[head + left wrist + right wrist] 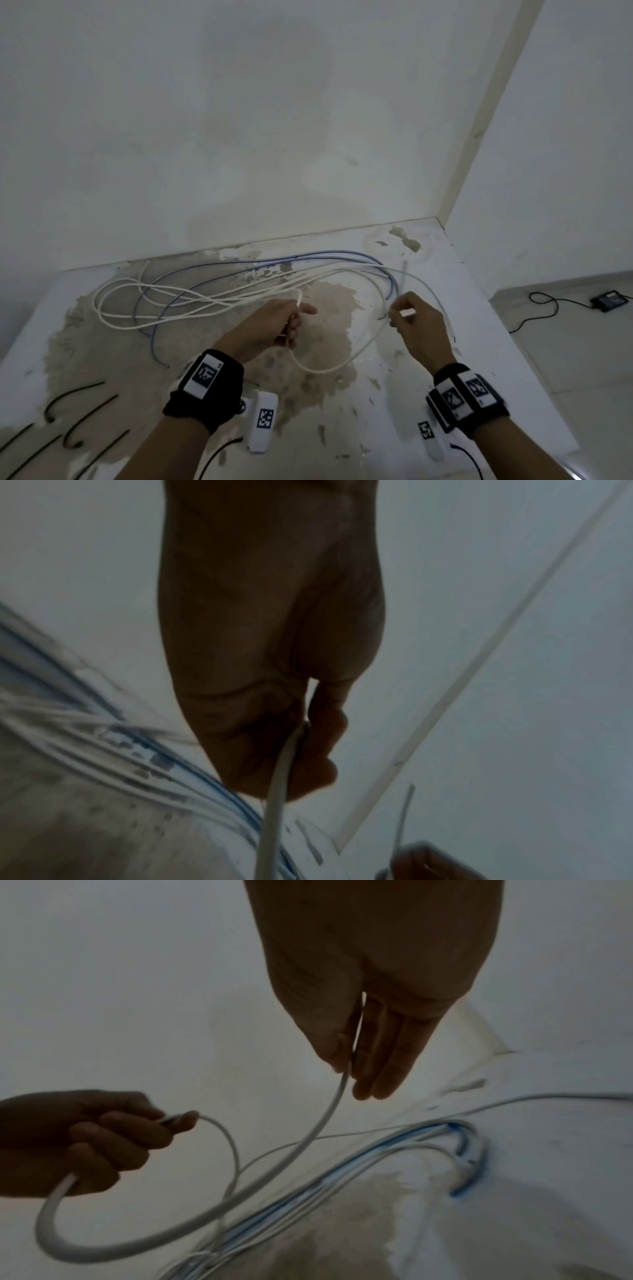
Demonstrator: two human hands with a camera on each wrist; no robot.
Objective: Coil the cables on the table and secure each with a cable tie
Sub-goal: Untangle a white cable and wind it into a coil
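A white cable (322, 370) and a thin blue cable (342, 253) lie in long tangled loops across the stained table (445, 377). My left hand (294, 318) grips the white cable in curled fingers above the table's middle. To its right, my right hand (399, 313) pinches the same cable between thumb and fingers. A short slack loop of white cable (103, 1250) hangs between the two hands. In the left wrist view the cable (277, 791) runs down out of my left hand (301, 750). The right wrist view shows it (342, 1080) leaving my right hand (352, 1066).
Several black curved cable ties (78, 404) lie at the table's near left corner. Walls close the table at the back and right. On the floor to the right sits a small black device (611, 300) with a black cord.
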